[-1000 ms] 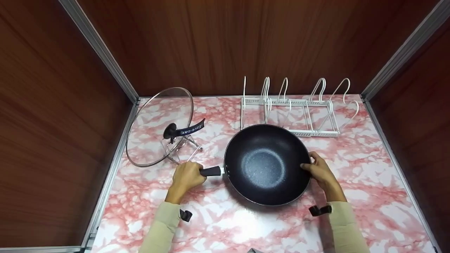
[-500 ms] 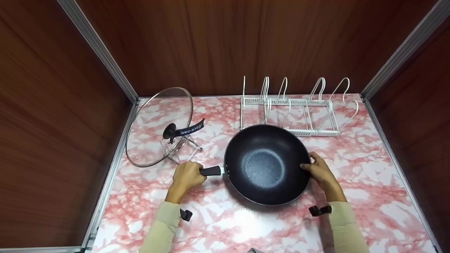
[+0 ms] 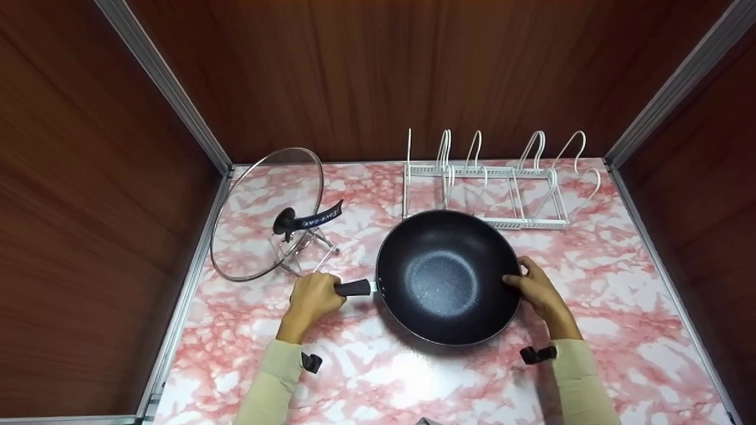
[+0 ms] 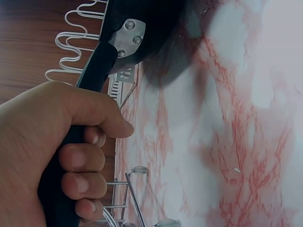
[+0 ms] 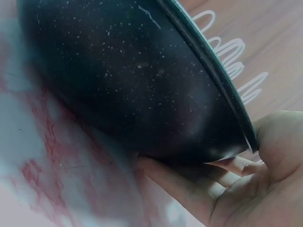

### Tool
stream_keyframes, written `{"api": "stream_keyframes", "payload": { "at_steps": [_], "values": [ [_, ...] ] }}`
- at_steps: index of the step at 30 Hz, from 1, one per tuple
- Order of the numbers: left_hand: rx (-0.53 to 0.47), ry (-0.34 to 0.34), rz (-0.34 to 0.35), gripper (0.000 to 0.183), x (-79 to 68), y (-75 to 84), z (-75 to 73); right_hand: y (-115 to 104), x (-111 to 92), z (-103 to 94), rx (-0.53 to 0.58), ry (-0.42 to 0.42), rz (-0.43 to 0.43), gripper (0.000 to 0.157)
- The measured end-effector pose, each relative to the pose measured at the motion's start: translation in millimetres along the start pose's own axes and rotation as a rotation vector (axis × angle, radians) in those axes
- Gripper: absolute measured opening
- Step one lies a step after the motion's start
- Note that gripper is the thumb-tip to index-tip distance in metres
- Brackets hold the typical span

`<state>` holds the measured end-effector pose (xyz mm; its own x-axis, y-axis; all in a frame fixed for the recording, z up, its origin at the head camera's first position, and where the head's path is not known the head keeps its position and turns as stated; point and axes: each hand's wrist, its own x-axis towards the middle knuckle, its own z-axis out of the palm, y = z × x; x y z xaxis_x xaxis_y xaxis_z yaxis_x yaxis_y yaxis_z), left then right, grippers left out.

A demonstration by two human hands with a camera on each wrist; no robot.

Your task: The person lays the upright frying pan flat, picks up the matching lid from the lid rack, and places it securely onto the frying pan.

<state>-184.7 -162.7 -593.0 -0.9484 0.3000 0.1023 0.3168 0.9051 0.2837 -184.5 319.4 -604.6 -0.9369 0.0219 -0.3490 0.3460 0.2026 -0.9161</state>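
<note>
A black wok with a speckled outer wall is in the middle of the head view, its inside facing up. My left hand grips its dark handle; in the left wrist view the fingers curl right round it. At the opposite side my right hand holds the wok's edge, the thumb over the rim. Seen from the right wrist, the other fingers reach under the wok's outer wall.
A glass lid with a black handle leans on a small metal stand at the left. Behind the wok stands a white wire rack with several curved dividers. Wooden panels enclose the marbled table.
</note>
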Motion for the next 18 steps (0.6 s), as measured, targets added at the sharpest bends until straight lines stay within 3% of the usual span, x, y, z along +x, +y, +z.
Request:
{"api": "stream_keyframes", "payload": {
  "at_steps": [10,18],
  "values": [
    [0.005,-0.023,-0.014,0.023,-0.8,0.3,0.1,-0.4,0.4,-2.8,-0.091,-0.02,-0.048,0.044],
    [-0.014,-0.061,-0.037,0.024,-1.8,-0.2,-1.9,1.6,2.1,-1.3,-0.2,0.015,-0.065,0.045]
  ]
}}
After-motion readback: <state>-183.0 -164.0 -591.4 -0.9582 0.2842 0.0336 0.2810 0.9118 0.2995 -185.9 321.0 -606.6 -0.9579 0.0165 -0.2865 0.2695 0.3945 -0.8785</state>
